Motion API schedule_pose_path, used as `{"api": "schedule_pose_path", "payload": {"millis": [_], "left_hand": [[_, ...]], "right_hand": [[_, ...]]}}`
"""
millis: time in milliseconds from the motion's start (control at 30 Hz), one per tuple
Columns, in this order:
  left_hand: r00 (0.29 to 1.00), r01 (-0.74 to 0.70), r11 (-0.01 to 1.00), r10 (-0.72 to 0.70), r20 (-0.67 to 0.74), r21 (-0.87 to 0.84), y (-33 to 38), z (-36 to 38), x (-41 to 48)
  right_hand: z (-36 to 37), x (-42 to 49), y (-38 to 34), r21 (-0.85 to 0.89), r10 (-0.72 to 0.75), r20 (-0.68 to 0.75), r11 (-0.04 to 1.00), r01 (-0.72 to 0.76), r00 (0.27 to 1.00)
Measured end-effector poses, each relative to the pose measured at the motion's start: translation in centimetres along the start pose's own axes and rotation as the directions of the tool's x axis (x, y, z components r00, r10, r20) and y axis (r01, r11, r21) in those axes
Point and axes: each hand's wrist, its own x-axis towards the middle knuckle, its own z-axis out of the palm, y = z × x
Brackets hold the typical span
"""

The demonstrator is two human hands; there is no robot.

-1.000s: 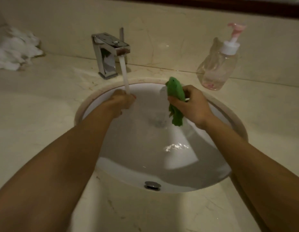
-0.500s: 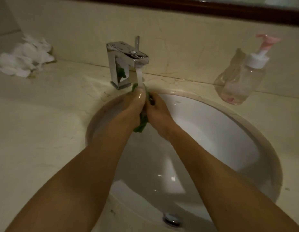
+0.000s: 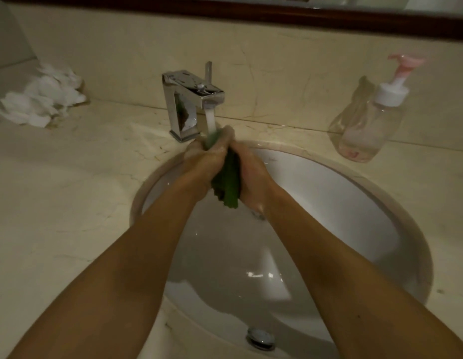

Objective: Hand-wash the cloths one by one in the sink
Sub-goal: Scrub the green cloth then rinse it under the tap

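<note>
1. Both hands are meeting just above the centre of the frame, under the running tap, over the far left part of the sink (image 3: 354, 193).
2. The left hand (image 3: 204, 161) is clenching the upper part of the green cloth (image 3: 229, 182), its fingers wrapping over the top of the bunch.
3. The right hand (image 3: 251, 174) is pressing against the cloth from the right side and gripping it too, so the cloth is sitting squeezed between the two palms.
4. The cloth's lower end is hanging out below the hands in folded ridges, above the basin.
5. A stream of water (image 3: 211, 120) is falling from the chrome faucet (image 3: 189, 104) onto the top of the cloth and the left hand's fingers.
6. A clear pump bottle (image 3: 372, 125) with a pink nozzle is standing on the counter (image 3: 69, 190) at the upper right of the frame, well apart from the hands.
7. A crumpled white pile (image 3: 41, 99) is lying at the upper left of the frame against the wall; what it is made of I cannot tell.
8. The overflow fitting (image 3: 260, 338) is showing at the near wall of the basin, at the bottom of the frame.
</note>
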Motion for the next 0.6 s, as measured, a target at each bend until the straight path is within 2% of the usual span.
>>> {"api": "schedule_pose_path", "payload": {"millis": [33,133,233,300,367,467,600], "left_hand": [[1.0,0.005,1.0,-0.005,0.028,0.02,0.3,-0.2,-0.1],[0.991,0.012,1.0,-0.015,0.132,0.026,0.8,-0.7,-0.1],[0.989,-0.091,0.972,0.063,0.134,0.214,0.5,-1.4,0.2],[0.977,-0.09,0.953,0.029,0.211,0.288,0.0,-1.8,0.5],[0.956,-0.057,0.957,-0.03,0.292,0.286,-0.2,-1.9,0.5],[0.963,0.009,0.968,-0.076,0.26,0.251,0.1,-1.4,0.4],[0.971,0.171,0.984,-0.177,0.159,0.051,0.6,-1.6,0.5]], "right_hand": [[0.0,0.1,0.1,0.006,0.002,0.014,1.0,-0.002,1.0],[-1.0,0.2,-0.2,-0.118,-0.057,0.021,0.991,0.059,0.998],[-1.8,0.4,-0.7,-0.197,-0.072,-0.13,0.979,0.045,0.989],[-1.8,0.4,-1.0,-0.257,-0.044,-0.234,0.966,-0.018,0.971],[-1.8,0.5,-0.9,-0.287,-0.071,-0.259,0.958,-0.006,0.963],[-1.7,0.2,-1.0,-0.263,-0.135,-0.17,0.961,0.087,0.976],[-1.6,0.3,-0.5,-0.139,-0.1,0.045,0.985,0.105,0.994]]}}
